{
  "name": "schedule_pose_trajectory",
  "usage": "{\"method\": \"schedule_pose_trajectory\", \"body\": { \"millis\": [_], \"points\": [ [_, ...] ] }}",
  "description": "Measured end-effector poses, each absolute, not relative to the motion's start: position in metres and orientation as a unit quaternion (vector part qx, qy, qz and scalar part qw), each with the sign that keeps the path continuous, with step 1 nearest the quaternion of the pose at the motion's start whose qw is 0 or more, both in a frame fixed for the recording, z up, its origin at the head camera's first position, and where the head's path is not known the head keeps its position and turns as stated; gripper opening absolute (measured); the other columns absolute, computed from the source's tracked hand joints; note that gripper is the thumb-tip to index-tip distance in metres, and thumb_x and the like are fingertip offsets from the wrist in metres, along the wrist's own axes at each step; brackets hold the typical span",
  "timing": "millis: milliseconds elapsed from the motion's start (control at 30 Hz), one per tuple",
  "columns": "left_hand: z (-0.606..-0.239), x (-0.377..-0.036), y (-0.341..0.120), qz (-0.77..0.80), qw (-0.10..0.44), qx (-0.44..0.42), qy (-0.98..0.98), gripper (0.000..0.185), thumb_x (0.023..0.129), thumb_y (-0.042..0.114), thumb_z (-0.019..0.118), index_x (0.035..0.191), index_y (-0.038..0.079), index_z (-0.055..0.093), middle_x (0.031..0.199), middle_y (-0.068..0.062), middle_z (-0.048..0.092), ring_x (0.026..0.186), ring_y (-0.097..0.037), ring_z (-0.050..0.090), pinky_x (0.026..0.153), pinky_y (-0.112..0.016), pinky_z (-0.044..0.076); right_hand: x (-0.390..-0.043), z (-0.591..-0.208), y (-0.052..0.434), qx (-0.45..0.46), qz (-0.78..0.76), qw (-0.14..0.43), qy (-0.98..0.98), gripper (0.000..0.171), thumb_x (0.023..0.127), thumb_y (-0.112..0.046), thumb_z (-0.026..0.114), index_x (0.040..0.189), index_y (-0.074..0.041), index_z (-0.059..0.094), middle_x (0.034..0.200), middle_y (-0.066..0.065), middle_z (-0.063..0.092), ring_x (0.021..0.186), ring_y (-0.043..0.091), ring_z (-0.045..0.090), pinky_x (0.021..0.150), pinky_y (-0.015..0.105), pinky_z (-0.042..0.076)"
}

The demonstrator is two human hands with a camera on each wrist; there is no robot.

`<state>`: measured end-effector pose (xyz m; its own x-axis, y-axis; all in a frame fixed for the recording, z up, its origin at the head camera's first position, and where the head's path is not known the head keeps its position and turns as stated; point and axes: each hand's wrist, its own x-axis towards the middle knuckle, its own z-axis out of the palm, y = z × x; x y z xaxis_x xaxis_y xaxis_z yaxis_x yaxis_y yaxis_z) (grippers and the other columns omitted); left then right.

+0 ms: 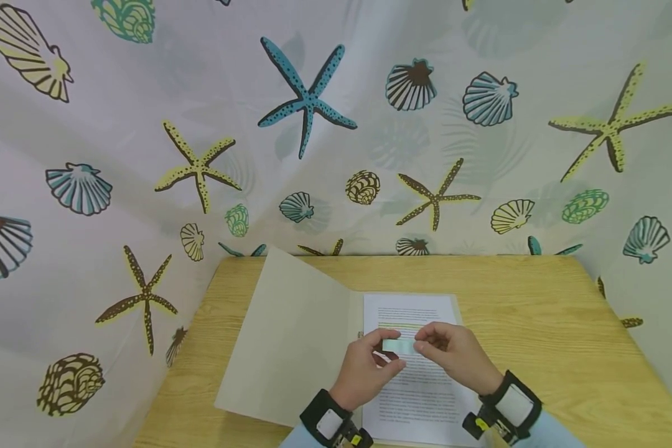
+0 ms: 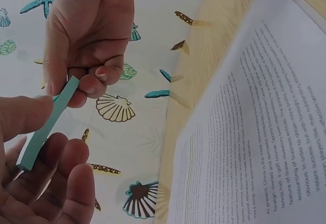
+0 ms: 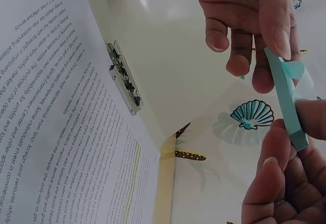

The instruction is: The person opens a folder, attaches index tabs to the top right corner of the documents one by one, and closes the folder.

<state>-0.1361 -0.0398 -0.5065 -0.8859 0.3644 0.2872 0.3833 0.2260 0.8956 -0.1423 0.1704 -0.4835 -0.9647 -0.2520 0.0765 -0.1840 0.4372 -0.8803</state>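
Both hands are up off the table (image 1: pixel 537 323) here, over the printed page (image 1: pixel 420 386) that sits in an open folder (image 1: pixel 291 336) near the front edge, roughly mid-width. Between them is a small teal pad of sticky flags (image 1: pixel 399 346), a thin little strip. The left hand (image 1: pixel 364 370) pinches one end between thumb and curled fingers, and the right hand (image 1: pixel 456 354) pinches the other end with thumb and fingertips; from the right wrist view a single translucent sheet looks like it's peeling away from the pad's top. I'd guess this thing weighs next to nothing and the pad itself is a bit stiff along its length but bends easily, while a single flag is floppy and will curl or stick to skin. Best hold is by the narrow ends or thin edges, light pressure only, since squeezing the flat face could crease the sheets. The folder's metal clip (image 3: pixel 124 76) sits on the spine beside the page, well clear of the fingers.
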Motion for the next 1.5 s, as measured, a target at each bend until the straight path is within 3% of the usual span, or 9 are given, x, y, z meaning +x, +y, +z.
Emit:
{"method": "schedule_pose_trajectory", "body": {
  "millis": [333, 600, 833, 1033, 1167, 1267, 1400, 1500],
  "points": [
    [-0.511, -0.138, -0.038, -0.531, 0.082, -0.241, -0.808, 0.026, 0.091, 0.027, 0.068, 0.112, 0.012, 0.067, 0.099, 0.005, 0.068, 0.080, -0.002, 0.060, 0.062, -0.018, 0.050, -0.142, -0.484, 0.168, -0.120, -0.516, 0.034, 0.848, 0.016, 0.088, -0.028, 0.071, 0.091, -0.013, 0.066, 0.079, -0.002, 0.064, 0.067, 0.014, 0.059, 0.059, 0.027, 0.050],
    [-0.514, -0.138, -0.037, -0.525, 0.106, -0.250, -0.807, 0.024, 0.096, 0.027, 0.059, 0.109, 0.009, 0.067, 0.094, 0.003, 0.067, 0.077, -0.002, 0.060, 0.061, -0.017, 0.050, -0.140, -0.484, 0.169, -0.141, -0.539, 0.030, 0.830, 0.018, 0.091, -0.024, 0.067, 0.104, -0.012, 0.063, 0.080, 0.000, 0.063, 0.068, 0.015, 0.061, 0.059, 0.027, 0.051],
    [-0.513, -0.137, -0.036, -0.523, 0.118, -0.250, -0.807, 0.020, 0.099, 0.025, 0.055, 0.100, 0.008, 0.065, 0.083, 0.003, 0.064, 0.072, -0.001, 0.059, 0.060, -0.016, 0.049, -0.138, -0.481, 0.167, -0.156, -0.547, 0.056, 0.821, 0.015, 0.095, -0.014, 0.061, 0.108, -0.006, 0.061, 0.081, 0.010, 0.061, 0.068, 0.017, 0.060, 0.060, 0.028, 0.051],
    [-0.512, -0.136, -0.035, -0.521, 0.134, -0.251, -0.805, 0.021, 0.096, 0.025, 0.060, 0.103, 0.007, 0.067, 0.087, 0.002, 0.065, 0.071, -0.001, 0.057, 0.059, -0.016, 0.049, -0.138, -0.486, 0.167, -0.159, -0.544, 0.068, 0.821, 0.018, 0.097, -0.025, 0.059, 0.107, -0.011, 0.060, 0.100, 0.012, 0.063, 0.076, 0.017, 0.065, 0.064, 0.031, 0.053],
    [-0.510, -0.135, -0.035, -0.480, 0.168, -0.268, -0.818, 0.019, 0.093, 0.023, 0.065, 0.105, 0.009, 0.068, 0.090, 0.003, 0.065, 0.072, 0.001, 0.057, 0.061, -0.011, 0.047, -0.135, -0.481, 0.164, -0.166, -0.540, 0.078, 0.821, 0.020, 0.103, -0.024, 0.046, 0.104, -0.010, 0.060, 0.122, 0.016, 0.057, 0.093, 0.026, 0.063, 0.068, 0.035, 0.053],
    [-0.508, -0.133, -0.034, -0.422, 0.207, -0.291, -0.833, 0.020, 0.089, 0.023, 0.070, 0.105, 0.010, 0.068, 0.091, 0.004, 0.065, 0.072, -0.002, 0.058, 0.064, -0.008, 0.045, -0.133, -0.477, 0.163, -0.161, -0.546, 0.090, 0.817, 0.028, 0.105, -0.022, 0.038, 0.112, -0.005, 0.060, 0.128, 0.019, 0.052, 0.102, 0.031, 0.057, 0.070, 0.039, 0.053],
    [-0.506, -0.131, -0.033, -0.367, 0.239, -0.312, -0.843, 0.024, 0.086, 0.025, 0.074, 0.104, 0.011, 0.069, 0.091, 0.004, 0.065, 0.073, -0.004, 0.058, 0.065, -0.008, 0.044, -0.131, -0.476, 0.159, -0.151, -0.550, 0.105, 0.815, 0.028, 0.104, -0.023, 0.041, 0.105, -0.006, 0.064, 0.131, 0.019, 0.050, 0.112, 0.035, 0.053, 0.072, 0.041, 0.052],
    [-0.506, -0.130, -0.033, -0.341, 0.252, -0.315, -0.849, 0.024, 0.085, 0.027, 0.075, 0.103, 0.012, 0.069, 0.091, 0.004, 0.065, 0.077, -0.003, 0.060, 0.067, -0.010, 0.046, -0.131, -0.477, 0.158, -0.152, -0.552, 0.107, 0.813, 0.026, 0.103, -0.023, 0.046, 0.087, -0.010, 0.063, 0.133, 0.018, 0.050, 0.114, 0.036, 0.053, 0.073, 0.039, 0.052]
  ]
}}
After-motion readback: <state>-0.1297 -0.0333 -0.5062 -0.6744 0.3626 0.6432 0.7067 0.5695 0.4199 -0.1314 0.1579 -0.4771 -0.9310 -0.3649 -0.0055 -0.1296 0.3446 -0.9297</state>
